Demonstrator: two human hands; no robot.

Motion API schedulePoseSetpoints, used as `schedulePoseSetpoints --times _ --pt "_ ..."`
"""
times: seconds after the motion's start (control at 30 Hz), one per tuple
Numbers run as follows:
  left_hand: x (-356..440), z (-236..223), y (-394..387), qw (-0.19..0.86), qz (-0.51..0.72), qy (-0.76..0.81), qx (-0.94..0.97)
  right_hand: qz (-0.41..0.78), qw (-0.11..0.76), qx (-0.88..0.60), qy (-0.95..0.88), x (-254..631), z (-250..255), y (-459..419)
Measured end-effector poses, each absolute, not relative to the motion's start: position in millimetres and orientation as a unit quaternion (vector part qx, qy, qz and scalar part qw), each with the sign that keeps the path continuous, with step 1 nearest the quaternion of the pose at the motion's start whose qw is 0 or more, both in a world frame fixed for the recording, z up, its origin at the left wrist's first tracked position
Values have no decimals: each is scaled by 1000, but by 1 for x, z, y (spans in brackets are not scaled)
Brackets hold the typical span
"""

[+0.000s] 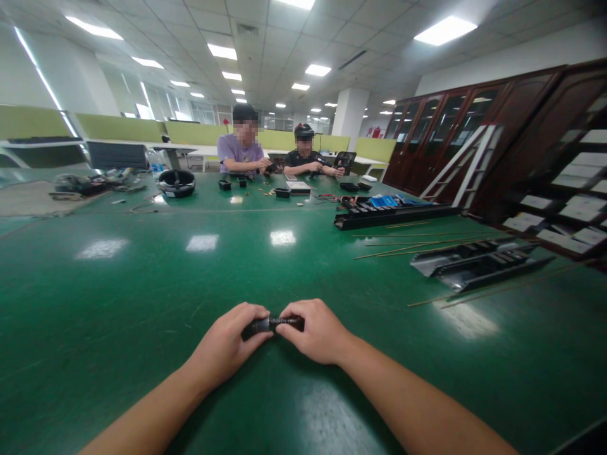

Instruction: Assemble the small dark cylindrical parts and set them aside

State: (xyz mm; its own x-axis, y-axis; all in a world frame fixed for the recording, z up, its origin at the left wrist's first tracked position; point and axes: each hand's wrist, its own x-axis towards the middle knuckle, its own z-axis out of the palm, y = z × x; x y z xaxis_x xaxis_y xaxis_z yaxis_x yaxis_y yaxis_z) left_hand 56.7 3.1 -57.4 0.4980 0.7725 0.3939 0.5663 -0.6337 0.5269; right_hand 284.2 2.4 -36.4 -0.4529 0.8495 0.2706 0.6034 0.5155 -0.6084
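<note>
Both ends of the dark cylinder (272, 323) are held: our left grip (229, 339) clamps it at nine o'clock, our right grip (317, 332) at three, toward six o'clock of the green desk (190, 272). We judge the step is two-handed handling, so the next move calls for even, steady holding.

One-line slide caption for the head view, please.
Left hand and right hand grip a dark cylindrical object at a green table, opposite a purple-shirted person and a black-shirted person.

Ceiling lights (446, 30) lit; dark wooden cabinets (526, 107); yellow-green partitions (118, 127).
</note>
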Motion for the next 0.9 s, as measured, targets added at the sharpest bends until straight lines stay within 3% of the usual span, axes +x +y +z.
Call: schedulePoseSetpoints --times 0.9 --pt "54 -59 6 161 318 411 839 213 290 -456 -814 286 -37 4"
